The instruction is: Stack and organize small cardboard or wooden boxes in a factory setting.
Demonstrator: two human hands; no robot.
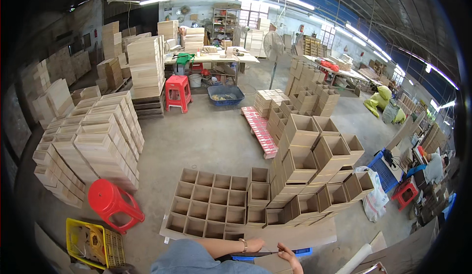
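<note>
My left hand, with a band on the wrist, reaches across the front edge of a flat cardboard sheet. Its fingers look curled in, and whatever they may hold is hidden. My right hand grips the edge of a brown cardboard piece at the bottom of the view, most of which is cut off. Beyond my left hand, rows of open-topped cardboard boxes stand side by side on the sheet. Taller stacks of similar boxes rise to the right. A blue edge shows beneath my hands.
A red stool and a yellow basket stand at left, by stacked wooden boxes. Farther off are a blue tub, another red stool and a fan. A person sits at far right.
</note>
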